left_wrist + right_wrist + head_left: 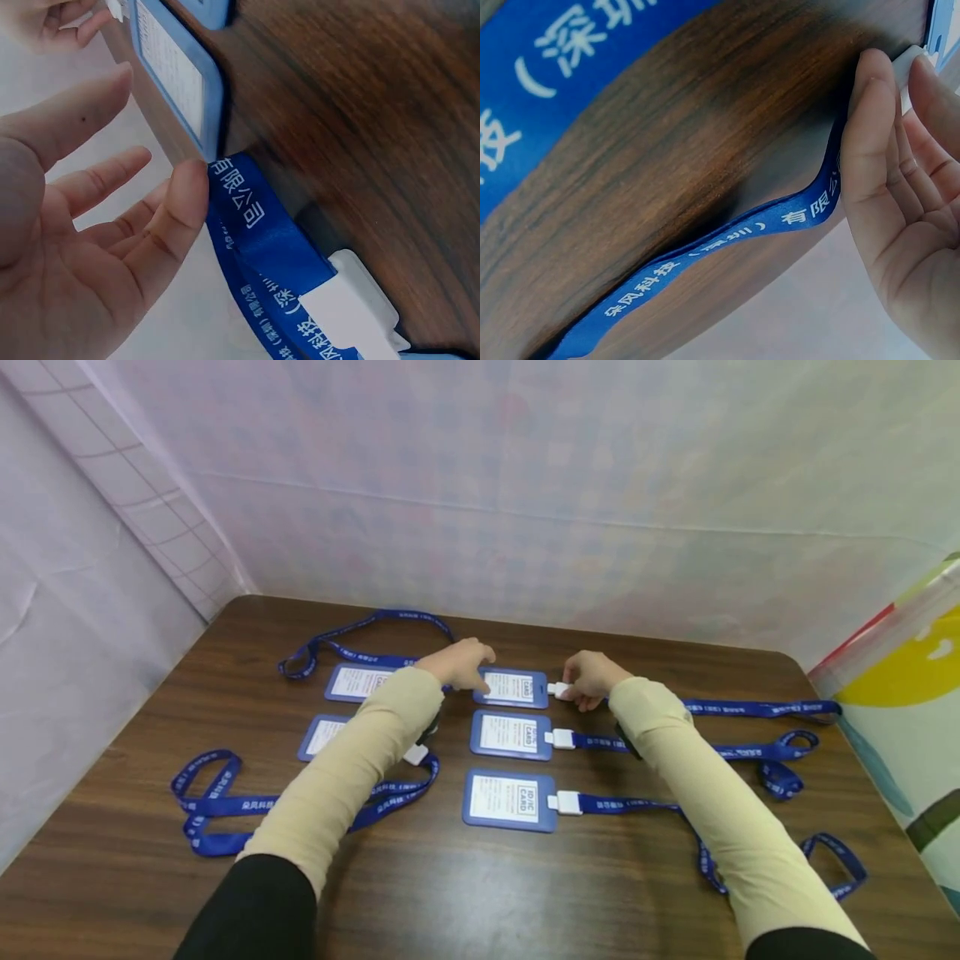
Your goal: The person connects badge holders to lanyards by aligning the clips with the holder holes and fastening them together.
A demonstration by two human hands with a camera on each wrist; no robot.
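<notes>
So the back badge (513, 688) is lying flat on the brown table (375, 902), right between the two hands. The right-hand grip (592, 678) is pinching the white clip (557, 690) at that badge's right end — thumb against fingers — with a blue lanyard (757, 707) running off to the right. The left-hand grip (459, 664) is spread, thumb and fingers well apart, right at the badge's left end, though I can't tell if it's actually touching. Nearer the person there's a middle badge (506, 734) and then a front badge (498, 800), both flat, clips to the right, lined up pretty neatly with the back one. Over on the left, the upper-left badge (352, 682) and lower-left badge (321, 737) are partly hidden by the left sleeve (345, 768), and a looped lanyard (255, 805) lies just in front of them
</notes>
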